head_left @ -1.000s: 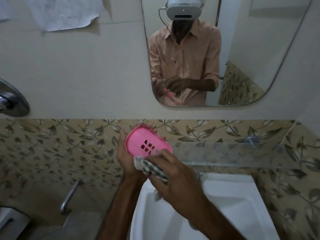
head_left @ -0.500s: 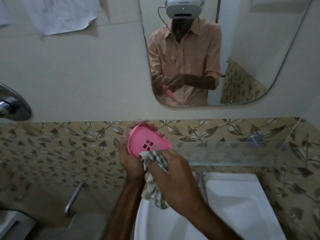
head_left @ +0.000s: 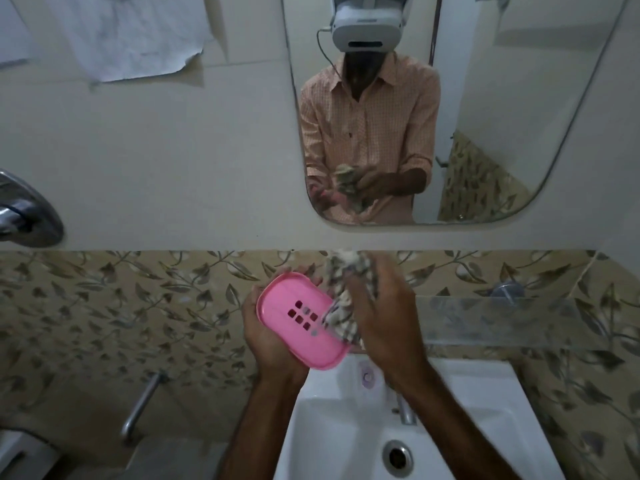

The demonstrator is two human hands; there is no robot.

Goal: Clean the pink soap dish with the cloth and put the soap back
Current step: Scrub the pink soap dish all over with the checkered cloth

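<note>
my left hand point(head_left: 273, 337) grips the pink soap dish point(head_left: 300, 319); right hand point(head_left: 384, 306) clutches the cloth point(head_left: 341, 303) at its far-right edge. i judge wiping underway; no soap visible.

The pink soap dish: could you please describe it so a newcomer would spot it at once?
Above the white sink, in front of the leaf-patterned tiles, the left hand cradles the pink soap dish. It is the only pink thing, an oval with small drain holes, beside the checked cloth.

Place: we stand in a home bathroom.
Fixtures: white washbasin point(head_left: 467, 393) with drain, tap point(head_left: 406, 410), wall mirror point(head_left: 502, 98).
Walls: cream tiles above, leaf-patterned tiles point(head_left: 121, 306) below.
Shelf: glass shelf point(head_left: 519, 320) over the basin.
</note>
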